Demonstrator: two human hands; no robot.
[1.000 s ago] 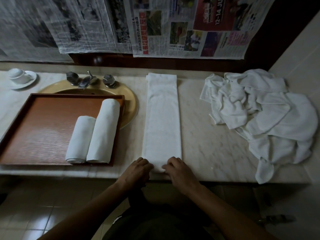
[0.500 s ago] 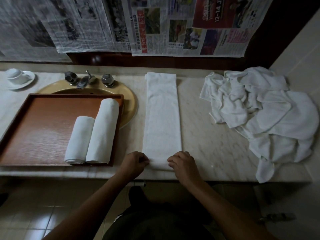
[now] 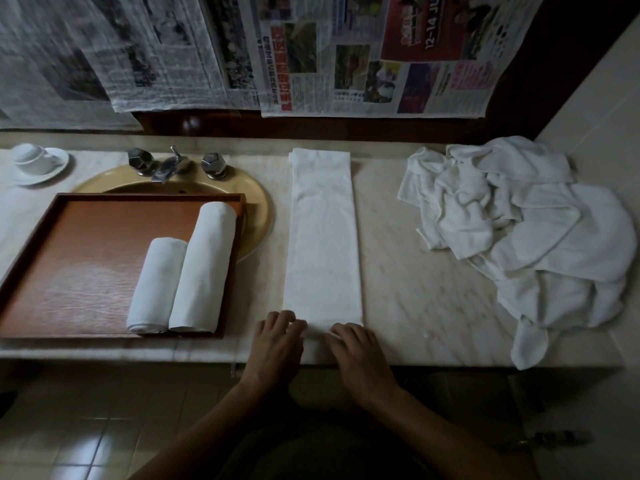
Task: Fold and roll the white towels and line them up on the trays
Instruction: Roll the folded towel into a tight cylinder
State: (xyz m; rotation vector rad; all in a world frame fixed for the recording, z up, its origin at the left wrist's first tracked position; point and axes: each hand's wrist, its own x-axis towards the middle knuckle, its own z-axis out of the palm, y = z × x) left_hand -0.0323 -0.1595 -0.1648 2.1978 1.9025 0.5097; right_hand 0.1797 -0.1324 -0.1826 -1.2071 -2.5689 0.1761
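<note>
**Now: both hands on the near end of a folded towel**

Widest of all is the pale marble surface (image 3: pixel 415 271), which runs from the left edge to the tiled wall on the right. Newspapers (image 3: pixel 346 53) hang across the wall behind it.

On the right of the surface lies a loose pile (image 3: pixel 519 230) of crumpled white towels, with one tail drooping over the front edge.

On the left a brown tray (image 3: pixel 86 271) sits partly over a yellow sink (image 3: pixel 256 216), its near rim close to the front edge of the surface.

Between tray and pile a towel (image 3: pixel 322 237), folded into a long narrow band, lies flat and stretches from the back of the surface to the front edge. It is apart from both neighbours.

Two rolls lie side by side and touching at the right end of the tray. The long roll (image 3: pixel 204 268) is against the right rim and the short roll (image 3: pixel 157 285) is to its left. Their near ends line up.

The left hand (image 3: pixel 277 344) and right hand (image 3: pixel 360 358) are close together at the near end of the towel. The fingers of each are bent down over the end and hold it where the cloth bunches up between them.

A chrome tap (image 3: pixel 169 166) stands at the back of the sink. At far left, an upturned white cup (image 3: pixel 33 159) rests on a saucer (image 3: pixel 52 174).
</note>
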